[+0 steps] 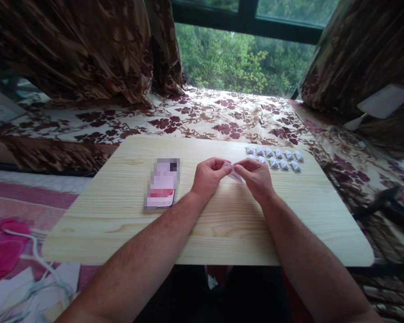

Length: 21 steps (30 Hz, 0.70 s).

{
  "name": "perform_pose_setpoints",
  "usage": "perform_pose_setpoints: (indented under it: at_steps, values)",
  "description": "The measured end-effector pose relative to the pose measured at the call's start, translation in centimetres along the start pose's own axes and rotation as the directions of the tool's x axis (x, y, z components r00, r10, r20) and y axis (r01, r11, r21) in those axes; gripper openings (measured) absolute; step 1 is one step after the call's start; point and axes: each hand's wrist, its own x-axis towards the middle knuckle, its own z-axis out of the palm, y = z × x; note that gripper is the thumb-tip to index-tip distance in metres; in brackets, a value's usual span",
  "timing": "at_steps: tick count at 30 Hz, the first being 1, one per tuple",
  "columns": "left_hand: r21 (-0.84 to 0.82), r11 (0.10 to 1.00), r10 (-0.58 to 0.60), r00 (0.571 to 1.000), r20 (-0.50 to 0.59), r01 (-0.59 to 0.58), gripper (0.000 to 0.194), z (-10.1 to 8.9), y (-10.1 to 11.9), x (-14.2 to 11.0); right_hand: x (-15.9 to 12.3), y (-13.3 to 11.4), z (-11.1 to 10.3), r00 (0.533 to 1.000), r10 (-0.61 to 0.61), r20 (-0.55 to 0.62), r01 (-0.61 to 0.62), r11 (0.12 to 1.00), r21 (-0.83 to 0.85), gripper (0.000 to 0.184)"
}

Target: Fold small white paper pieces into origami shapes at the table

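Observation:
Between my two hands, above the middle of the wooden table, is a small piece of folded white paper (234, 174). My left hand (209, 176) pinches its left side between thumb and fingers. On the other side my right hand (255, 176) grips it the same way, the thumbs almost meeting. The paper's exact folds are partly hidden by the fingers. Just beyond my right hand, several small white folded paper pieces (278, 158) lie in two rows.
A phone (162, 184), its screen blurred out, lies left of my hands on the table (107, 215). Behind the table runs a flower-patterned window seat (202, 117). A white lamp (385, 102) stands at the right. White cables (37, 246) and pink cloth (6, 246) lie at lower left.

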Motion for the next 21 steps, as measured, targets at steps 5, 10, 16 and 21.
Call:
perform_pose_setpoints:
  at_steps: [5, 10, 16, 21]
  values:
    - [-0.013, 1.000, -0.003, 1.000, 0.007, 0.003, 0.031, -0.02, -0.08, 0.02, -0.02, -0.11, 0.02, 1.000, -0.014, -0.004, 0.014, 1.000, -0.007, 0.012]
    - [-0.026, 1.000, -0.013, 1.000, 0.002, 0.014, 0.030, 0.04, 0.00, 0.06, 0.01, 0.03, -0.01, 0.999, -0.038, -0.004, 0.038, 0.998, -0.052, 0.012]
    - [-0.042, 0.999, -0.024, 1.000, -0.010, 0.023, 0.028, 0.09, 0.00, 0.08, -0.03, 0.41, 0.07, 0.997, -0.075, -0.010, 0.074, 0.993, -0.087, 0.013]
    - [-0.049, 0.999, -0.024, 1.000, -0.019, 0.023, 0.028, -0.01, -0.24, 0.17, -0.07, 0.63, 0.15, 0.996, -0.086, -0.009, 0.085, 0.991, -0.100, 0.014]
